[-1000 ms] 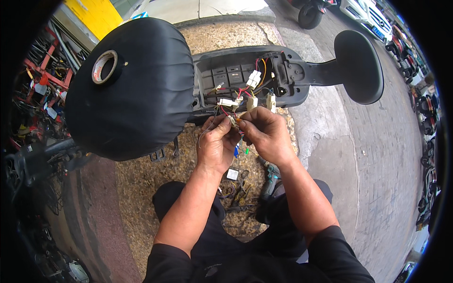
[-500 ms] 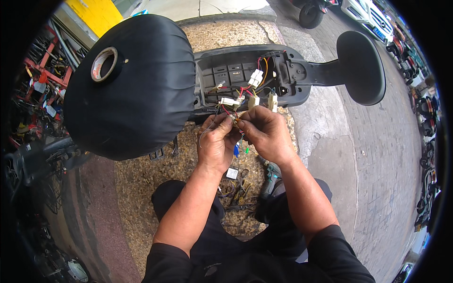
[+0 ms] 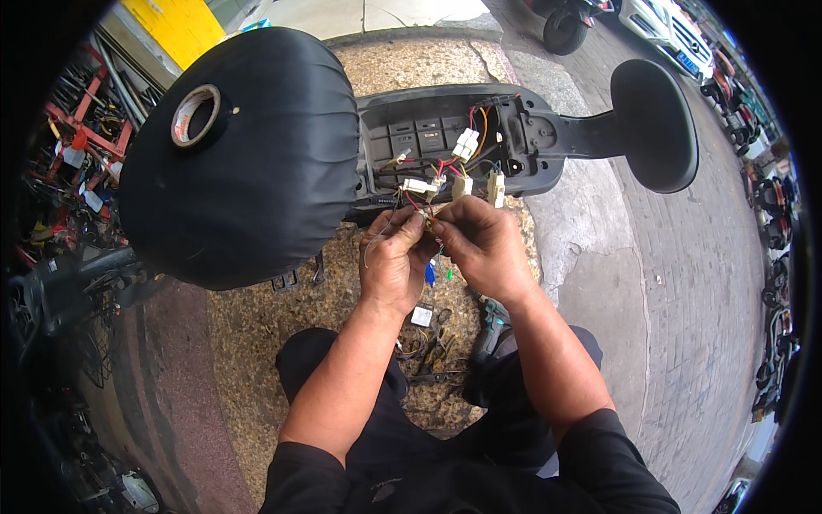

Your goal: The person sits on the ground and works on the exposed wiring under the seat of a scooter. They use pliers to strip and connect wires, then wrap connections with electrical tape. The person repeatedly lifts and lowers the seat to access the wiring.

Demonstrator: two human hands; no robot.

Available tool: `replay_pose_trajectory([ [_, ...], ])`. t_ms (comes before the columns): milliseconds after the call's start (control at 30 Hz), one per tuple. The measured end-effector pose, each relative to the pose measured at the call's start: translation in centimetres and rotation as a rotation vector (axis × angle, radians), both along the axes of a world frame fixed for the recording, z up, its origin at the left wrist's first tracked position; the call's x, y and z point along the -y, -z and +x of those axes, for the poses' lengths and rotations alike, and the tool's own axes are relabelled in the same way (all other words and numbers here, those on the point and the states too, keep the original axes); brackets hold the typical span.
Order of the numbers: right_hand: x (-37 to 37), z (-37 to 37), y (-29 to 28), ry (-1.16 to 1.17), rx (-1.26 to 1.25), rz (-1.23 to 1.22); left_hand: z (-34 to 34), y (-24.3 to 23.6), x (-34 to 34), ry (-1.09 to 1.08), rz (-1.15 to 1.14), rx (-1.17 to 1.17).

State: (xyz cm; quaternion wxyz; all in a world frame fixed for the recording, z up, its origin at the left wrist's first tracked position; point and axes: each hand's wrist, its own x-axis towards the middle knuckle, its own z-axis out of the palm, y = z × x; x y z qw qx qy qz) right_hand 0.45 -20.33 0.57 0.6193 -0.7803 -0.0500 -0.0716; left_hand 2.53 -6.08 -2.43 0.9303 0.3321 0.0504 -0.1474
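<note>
My left hand (image 3: 390,261) is closed, thumb and fingers pinching a small white plug connector (image 3: 423,216) with a red wire running up from it. Fingertips touching the left ones, my right hand (image 3: 492,248) pinches thin wires at that connector; its grip is partly hidden. Just beyond are more white connectors: one block (image 3: 466,144) inside the open black under-seat compartment (image 3: 415,137), another lying flat (image 3: 418,185), and two at the near rim, a squarish one (image 3: 462,187) and an upright one (image 3: 496,190). A blue connector (image 3: 430,272) hangs below my hands.
The raised black seat (image 3: 257,197) stands at left with a tape roll (image 3: 177,128) on it. A padded backrest (image 3: 664,124) extends right. Between my legs are a power drill (image 3: 490,330), a small white-faced box (image 3: 421,315) and wire scraps. Vehicles stand at far right.
The view has shifted very slightly. My hands keep the same pinch at the connector, with only small finger movements.
</note>
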Motion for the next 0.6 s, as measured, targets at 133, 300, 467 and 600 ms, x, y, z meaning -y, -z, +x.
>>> replay_pose_trajectory([
  [133,0.04,0.19,-0.01,0.032,-0.076,0.023,0.0,-0.07,-0.04,-0.001,0.01,0.009],
  [300,0.06,0.31,-0.29,0.03,-0.087,-0.008,-0.11,-0.28,0.11,-0.017,0.03,0.009],
  [467,-0.16,0.24,-0.54,0.041,-0.107,-0.008,-0.17,-0.39,0.19,-0.038,0.05,0.009],
  [600,-0.24,0.34,-0.25,0.041,-0.112,-0.005,-0.31,-0.61,0.32,-0.058,0.1,0.038],
])
